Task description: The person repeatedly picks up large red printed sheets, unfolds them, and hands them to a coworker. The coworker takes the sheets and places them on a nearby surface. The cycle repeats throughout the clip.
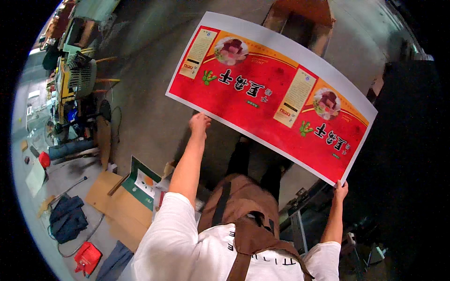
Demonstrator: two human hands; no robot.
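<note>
A large printed sheet (225, 100), red with a white border and pictures of food on plates, is stretched out in front of me at a slant, its right end lower. My left hand (200, 125) is closed at its near edge, toward the left end, with the fingertips pinching the border. At the near right corner my right hand (341, 190) grips the sheet between thumb and fingers. The sheet bows slightly between the hands and hides part of the floor behind it. A brown apron (248, 201) hangs over my white shirt.
Beyond the sheet stands an open cardboard box (323, 21). On the left, a grey surface carries brown cardboard (105, 196), a green and white printed piece (142, 185), dark cloth (68, 218) and a red pouch (87, 257). A metal frame (297, 229) is near my right arm.
</note>
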